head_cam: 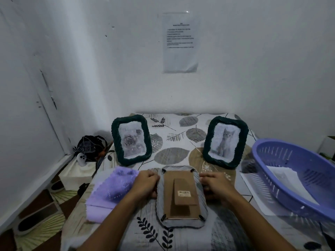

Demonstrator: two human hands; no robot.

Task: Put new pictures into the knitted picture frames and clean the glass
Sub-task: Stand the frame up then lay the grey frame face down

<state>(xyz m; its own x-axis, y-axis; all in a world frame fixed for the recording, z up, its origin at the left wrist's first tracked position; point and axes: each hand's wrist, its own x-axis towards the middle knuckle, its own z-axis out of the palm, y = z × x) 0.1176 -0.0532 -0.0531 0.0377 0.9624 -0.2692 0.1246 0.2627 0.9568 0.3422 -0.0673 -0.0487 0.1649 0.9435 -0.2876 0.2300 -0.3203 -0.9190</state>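
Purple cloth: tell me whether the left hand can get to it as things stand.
Probably yes. The purple cloth lies flat on the table right beside the left hand, with nothing between them. But that hand is gripping the left edge of the grey frame, which lies face down, so it must let go first.

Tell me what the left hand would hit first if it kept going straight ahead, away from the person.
The left hand grips the left edge of the face-down grey frame. Straight ahead lies bare tablecloth, then probably the standing dark green frame with the rose picture, though depth is hard to judge from this view.
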